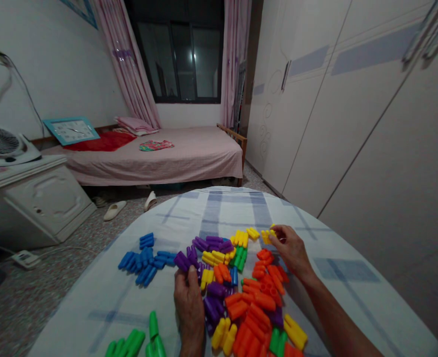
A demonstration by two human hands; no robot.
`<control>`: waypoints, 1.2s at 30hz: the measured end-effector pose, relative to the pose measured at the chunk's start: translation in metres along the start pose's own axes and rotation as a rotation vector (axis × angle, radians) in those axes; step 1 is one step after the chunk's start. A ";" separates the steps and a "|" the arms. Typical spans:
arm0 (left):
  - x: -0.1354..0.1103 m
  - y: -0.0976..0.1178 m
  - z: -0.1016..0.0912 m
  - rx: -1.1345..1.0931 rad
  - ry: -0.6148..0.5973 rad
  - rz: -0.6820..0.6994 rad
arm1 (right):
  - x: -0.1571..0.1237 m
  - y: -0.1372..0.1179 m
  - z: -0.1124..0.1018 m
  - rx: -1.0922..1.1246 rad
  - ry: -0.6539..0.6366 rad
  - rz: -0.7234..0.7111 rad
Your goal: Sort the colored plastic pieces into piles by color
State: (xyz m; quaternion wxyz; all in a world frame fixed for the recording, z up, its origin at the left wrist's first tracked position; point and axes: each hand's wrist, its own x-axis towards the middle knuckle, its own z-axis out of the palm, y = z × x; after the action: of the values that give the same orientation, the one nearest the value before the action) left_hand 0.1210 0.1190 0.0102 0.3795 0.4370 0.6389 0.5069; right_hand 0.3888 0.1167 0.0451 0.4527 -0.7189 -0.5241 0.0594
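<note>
I have the right hand over at the far right edge of the spread, thumb and fingers pinched on a yellow block; the block sits at the fingertips, on the hand's left. Just left of it I see another yellow piece, lying free on the bench. My left hand has its fingertips together on a purple block, which juts out ahead of them. The blue pile lies beyond and left of that hand, while the orange heap fills much of the space between both arms.
</note>
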 end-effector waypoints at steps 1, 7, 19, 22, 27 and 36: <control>0.000 0.000 0.000 0.001 -0.001 0.007 | 0.002 0.007 -0.001 0.002 0.042 0.021; 0.003 -0.002 0.001 0.008 -0.014 0.018 | -0.005 0.006 0.010 -0.055 0.046 -0.167; 0.001 -0.001 0.001 -0.051 -0.062 0.019 | -0.028 0.003 0.043 -0.150 -0.357 -0.443; 0.001 0.000 0.001 -0.069 -0.064 0.014 | -0.027 0.009 0.044 -0.189 -0.322 -0.431; 0.001 0.000 0.001 -0.060 -0.066 0.019 | -0.023 0.013 0.042 -0.197 -0.167 -0.371; 0.001 -0.003 0.003 -0.059 -0.083 0.033 | -0.031 -0.011 0.046 0.009 -0.417 -0.384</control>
State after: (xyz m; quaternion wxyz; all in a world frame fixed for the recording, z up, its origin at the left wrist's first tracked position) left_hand 0.1226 0.1205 0.0068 0.4098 0.4568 0.6000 0.5131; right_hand 0.3420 0.1189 0.0138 0.3409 -0.5766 -0.7324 0.1215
